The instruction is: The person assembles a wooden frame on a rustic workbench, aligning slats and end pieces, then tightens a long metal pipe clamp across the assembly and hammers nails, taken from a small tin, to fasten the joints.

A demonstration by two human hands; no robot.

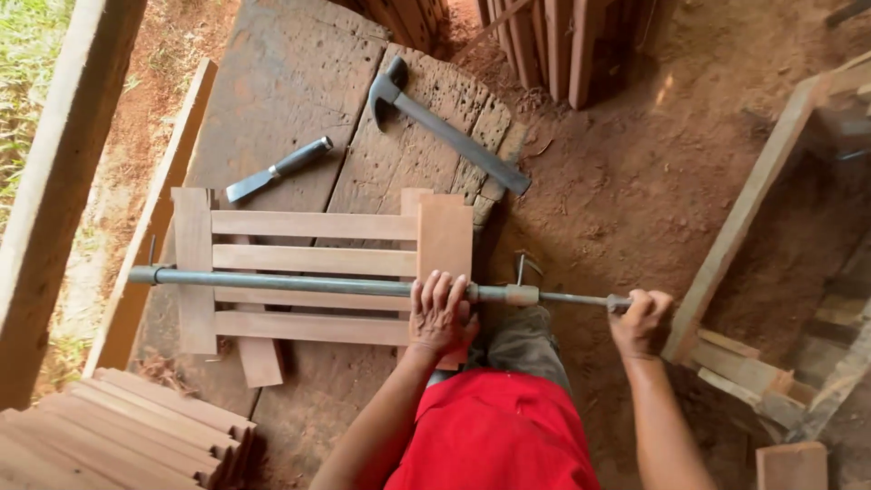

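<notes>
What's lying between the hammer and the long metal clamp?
In the head view, between the hammer and the bar clamp lie worn planks, a chisel and the slatted frame's upper slats.

Bare left hand [439, 313] and bare right hand [641, 319], bare forearms behind the fingers, bright red cloth shirt [494, 434], grey-green cloth trousers [528, 343]
</notes>
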